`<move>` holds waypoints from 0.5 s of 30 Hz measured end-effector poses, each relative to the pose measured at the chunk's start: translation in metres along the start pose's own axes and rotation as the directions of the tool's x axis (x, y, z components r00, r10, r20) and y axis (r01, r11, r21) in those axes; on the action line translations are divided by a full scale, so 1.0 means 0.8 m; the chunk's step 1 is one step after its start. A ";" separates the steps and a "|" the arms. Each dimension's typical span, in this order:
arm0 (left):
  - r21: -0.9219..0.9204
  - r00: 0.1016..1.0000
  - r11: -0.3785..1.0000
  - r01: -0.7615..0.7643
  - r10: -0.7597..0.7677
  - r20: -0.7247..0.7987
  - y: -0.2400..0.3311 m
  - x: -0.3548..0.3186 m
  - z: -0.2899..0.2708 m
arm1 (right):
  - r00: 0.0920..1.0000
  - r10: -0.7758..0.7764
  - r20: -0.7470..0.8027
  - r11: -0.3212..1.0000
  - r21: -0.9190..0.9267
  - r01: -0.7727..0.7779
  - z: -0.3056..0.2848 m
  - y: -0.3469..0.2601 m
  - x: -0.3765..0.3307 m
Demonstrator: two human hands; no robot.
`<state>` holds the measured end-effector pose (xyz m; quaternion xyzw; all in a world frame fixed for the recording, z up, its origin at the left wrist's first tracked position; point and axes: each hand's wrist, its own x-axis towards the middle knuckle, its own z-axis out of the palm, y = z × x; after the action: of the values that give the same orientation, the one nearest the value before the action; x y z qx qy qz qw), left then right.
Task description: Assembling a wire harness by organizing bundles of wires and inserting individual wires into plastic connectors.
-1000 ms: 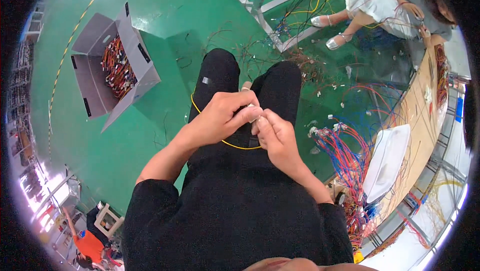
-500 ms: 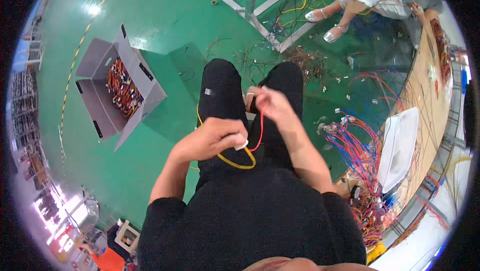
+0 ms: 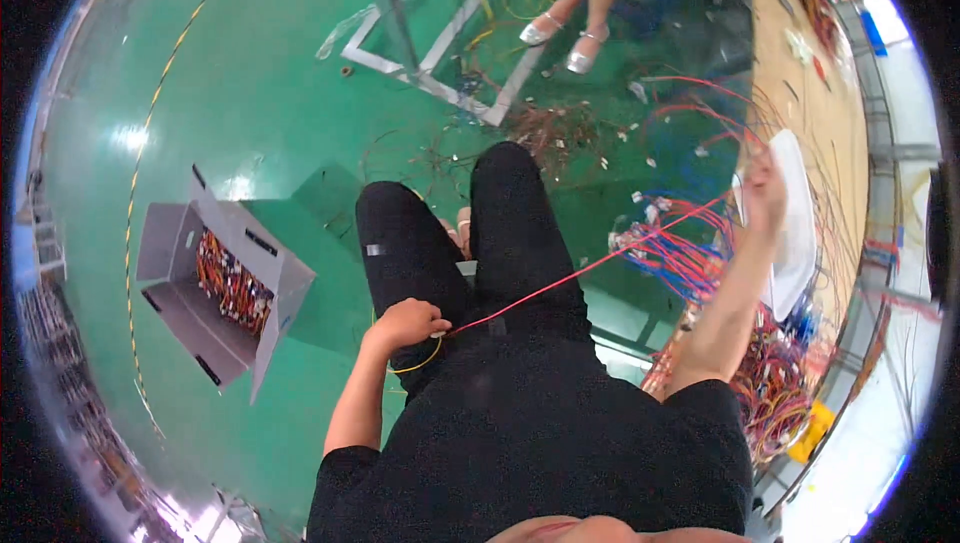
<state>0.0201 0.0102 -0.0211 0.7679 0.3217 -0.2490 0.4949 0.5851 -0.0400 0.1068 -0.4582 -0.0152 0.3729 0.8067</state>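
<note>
Fingers of the left hand (image 3: 405, 325) pinch 1 red wire (image 3: 580, 273) at the lap, drawn taut toward the blurred right hand (image 3: 765, 188), whose grip is unclear, at the workbench (image 3: 800, 93); steady tension looks wise.

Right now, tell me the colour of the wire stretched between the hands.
Red wire, clearest in the head view.

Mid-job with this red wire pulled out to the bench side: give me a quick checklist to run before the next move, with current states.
1. Left hand pinching the red wire at the lap: ok.
2. Right hand at the wire's far end by the white tray: ok; its grip: cannot tell.
3. Red wire taut, unsnagged between hands: ok.
4. Yellow wire looped under left hand, free end: cannot tell.
5. Grey box of wires open on the left: ok.
</note>
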 end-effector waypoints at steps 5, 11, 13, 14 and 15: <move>0.244 0.976 0.969 0.043 0.011 -0.219 0.027 0.057 0.007 | 0.874 -0.486 0.005 0.860 -0.179 0.479 -0.062 -0.221 -0.035; 0.483 0.950 0.875 -0.042 0.185 -0.252 0.016 0.128 0.059 | 0.786 -0.614 0.071 0.775 -0.129 0.618 -0.128 -0.359 -0.080; 0.550 0.955 0.834 -0.039 0.193 -0.225 0.023 0.148 0.072 | 0.702 -0.665 0.254 0.704 -0.100 0.703 -0.152 -0.383 -0.097; 0.552 0.959 0.834 -0.009 0.164 -0.231 0.026 0.141 0.071 | 0.601 -0.798 -0.049 0.550 -0.469 0.691 -0.070 -0.307 -0.103; 0.547 0.965 0.836 -0.036 0.171 -0.197 0.038 0.140 0.061 | 0.587 -0.803 0.099 0.413 -0.619 0.668 -0.044 -0.253 -0.113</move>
<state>0.1146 -0.0164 -0.0999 0.9164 0.2533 -0.2081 0.2298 0.6521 -0.1823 0.2668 -0.6688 -0.2456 -0.0991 0.6946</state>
